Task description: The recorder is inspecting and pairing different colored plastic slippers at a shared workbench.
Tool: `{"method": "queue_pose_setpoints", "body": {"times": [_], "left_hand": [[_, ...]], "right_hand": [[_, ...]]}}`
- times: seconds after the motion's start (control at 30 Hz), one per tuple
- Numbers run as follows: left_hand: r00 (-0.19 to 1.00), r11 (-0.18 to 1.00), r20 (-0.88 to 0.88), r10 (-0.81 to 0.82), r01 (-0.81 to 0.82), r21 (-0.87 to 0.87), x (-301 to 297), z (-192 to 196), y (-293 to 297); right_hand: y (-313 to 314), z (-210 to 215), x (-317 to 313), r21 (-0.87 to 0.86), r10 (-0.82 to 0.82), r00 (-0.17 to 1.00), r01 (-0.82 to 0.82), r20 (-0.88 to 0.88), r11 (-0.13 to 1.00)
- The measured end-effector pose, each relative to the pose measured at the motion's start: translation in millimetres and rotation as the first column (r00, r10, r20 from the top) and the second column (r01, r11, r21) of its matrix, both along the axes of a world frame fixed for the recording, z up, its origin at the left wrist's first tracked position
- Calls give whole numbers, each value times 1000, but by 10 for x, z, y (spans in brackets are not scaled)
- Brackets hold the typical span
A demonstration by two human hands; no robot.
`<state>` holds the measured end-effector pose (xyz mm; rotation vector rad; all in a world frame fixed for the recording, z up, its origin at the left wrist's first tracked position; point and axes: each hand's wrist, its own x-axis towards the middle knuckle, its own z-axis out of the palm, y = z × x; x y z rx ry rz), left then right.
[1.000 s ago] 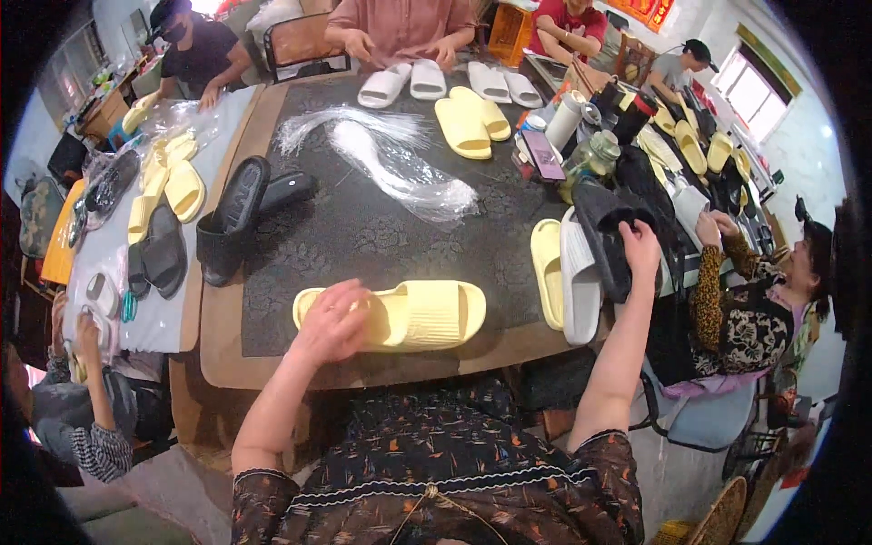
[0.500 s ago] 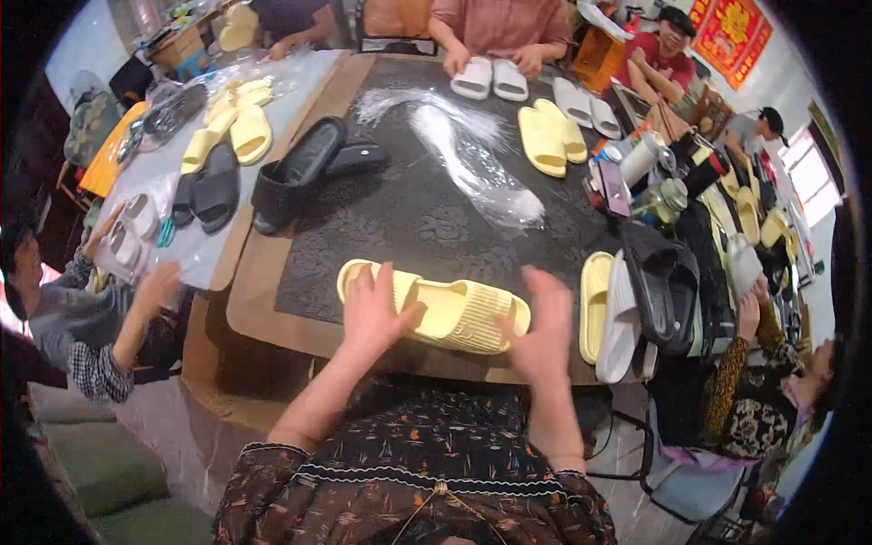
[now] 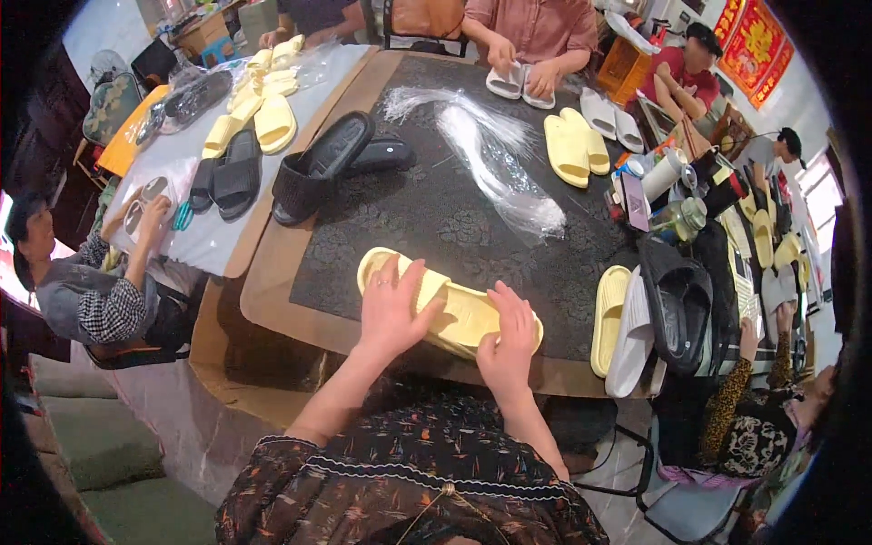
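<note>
A pair of pale yellow slippers (image 3: 463,318) lies along the near edge of the dark-topped table (image 3: 391,204). My left hand (image 3: 391,304) grips the left part, fingers curled over its ribbed strap. Over the right end, my right hand (image 3: 509,336) is closed on the pair, with the thumb on the near side. How the two slippers fit against each other is partly hidden by my hands. Farther off lies a clear plastic bundle of bags (image 3: 477,163). Black slippers (image 3: 325,163) rest to its left.
Right of me stand a yellow slipper (image 3: 610,318), a white slipper (image 3: 631,336) and a black slipper (image 3: 674,304). Beyond are a yellow pair (image 3: 574,145), a phone (image 3: 634,202) and a jar (image 3: 683,216). Co-workers handle footwear across the table (image 3: 531,82) and at left (image 3: 150,218).
My right hand has come down from spread fingers onto the slippers' right end. My left hand keeps its hold. The view has shifted slightly; the left co-worker's hand now reaches the white footwear.
</note>
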<state>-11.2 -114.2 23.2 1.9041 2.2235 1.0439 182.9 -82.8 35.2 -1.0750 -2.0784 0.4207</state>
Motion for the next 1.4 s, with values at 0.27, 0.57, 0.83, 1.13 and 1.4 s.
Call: {"method": "queue_pose_setpoints", "body": {"times": [0.27,0.57,0.83,1.13,1.4], "left_hand": [[1000,1000,-3,-20,20,6,-34,-9,-87],[987,988,-51,-150,151,26,-1036,211,-154],[843,850,-176,-509,524,54,-396,145,449],[910,908,-46,-413,415,61,93,-389,609],[928,922,65,-366,351,165,42,-429,578]], "right_hand": [[-62,-6,74,0,31,999,-31,-41,1000],[362,78,769,133,-25,996,35,-80,990],[750,52,341,304,19,982,-76,187,950],[666,-342,184,154,99,991,-84,-93,984],[1157,-374,226,-157,-200,868,143,-454,977]]}}
